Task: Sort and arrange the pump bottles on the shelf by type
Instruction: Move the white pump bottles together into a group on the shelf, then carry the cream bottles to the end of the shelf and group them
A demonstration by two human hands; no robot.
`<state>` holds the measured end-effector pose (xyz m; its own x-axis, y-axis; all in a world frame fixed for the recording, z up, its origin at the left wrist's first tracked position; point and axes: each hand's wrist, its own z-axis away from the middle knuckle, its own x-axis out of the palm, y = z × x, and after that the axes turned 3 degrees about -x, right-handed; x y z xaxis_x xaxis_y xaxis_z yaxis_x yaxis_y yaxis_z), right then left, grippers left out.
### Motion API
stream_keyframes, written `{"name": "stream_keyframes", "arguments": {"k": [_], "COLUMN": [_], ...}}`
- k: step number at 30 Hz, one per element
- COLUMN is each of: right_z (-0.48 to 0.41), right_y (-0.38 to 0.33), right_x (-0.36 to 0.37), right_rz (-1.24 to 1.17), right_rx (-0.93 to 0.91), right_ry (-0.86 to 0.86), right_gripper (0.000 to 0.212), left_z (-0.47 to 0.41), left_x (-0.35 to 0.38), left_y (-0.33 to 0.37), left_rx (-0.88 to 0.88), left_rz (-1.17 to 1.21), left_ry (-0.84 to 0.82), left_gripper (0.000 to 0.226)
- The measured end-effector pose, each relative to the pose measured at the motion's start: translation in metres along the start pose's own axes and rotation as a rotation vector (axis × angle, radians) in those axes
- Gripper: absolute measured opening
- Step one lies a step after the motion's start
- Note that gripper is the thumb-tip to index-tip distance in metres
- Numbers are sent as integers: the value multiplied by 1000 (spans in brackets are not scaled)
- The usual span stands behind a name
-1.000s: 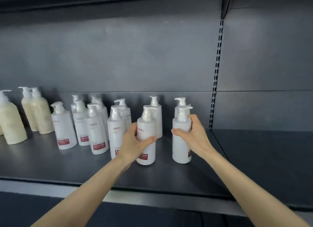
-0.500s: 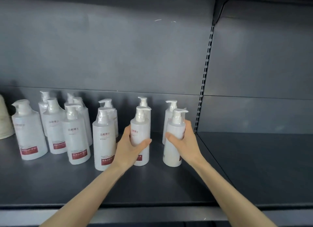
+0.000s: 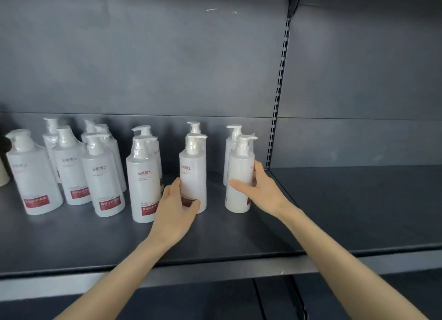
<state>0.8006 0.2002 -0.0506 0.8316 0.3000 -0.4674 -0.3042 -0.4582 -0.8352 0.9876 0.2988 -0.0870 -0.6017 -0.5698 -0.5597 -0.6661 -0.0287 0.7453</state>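
While gripping low on centre front bottle (image 3: 193, 174) with left hand (image 3: 175, 207) | right hand (image 3: 260, 188) wrapped round end bottle (image 3: 239, 176), mid-body | both upright on shelf (image 3: 334, 212), rightmost of white red-label group (image 3: 102, 174) | low holds likely for sliding without tipping, squaring same-type pairs into rows
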Motion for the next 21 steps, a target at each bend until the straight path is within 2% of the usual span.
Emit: {"name": "stream_keyframes", "arguments": {"k": [4, 7, 13, 21], "right_z": [6, 12, 41, 117], "right_y": [5, 3, -1, 16], "right_x": [-20, -40, -113, -256], "right_rz": [267, 416, 572, 799], "right_rx": [57, 49, 46, 115], "right_ry": [-128, -129, -29, 88], "right_gripper": [53, 50, 46, 49], "left_z": [13, 16, 13, 32], "left_x": [-5, -4, 28, 119], "left_y": [6, 24, 93, 223], "left_rx": [58, 139, 330, 539], "left_rz": [-128, -173, -224, -335], "left_ry": [108, 85, -91, -178], "left_gripper": [30, 22, 32, 46]}}
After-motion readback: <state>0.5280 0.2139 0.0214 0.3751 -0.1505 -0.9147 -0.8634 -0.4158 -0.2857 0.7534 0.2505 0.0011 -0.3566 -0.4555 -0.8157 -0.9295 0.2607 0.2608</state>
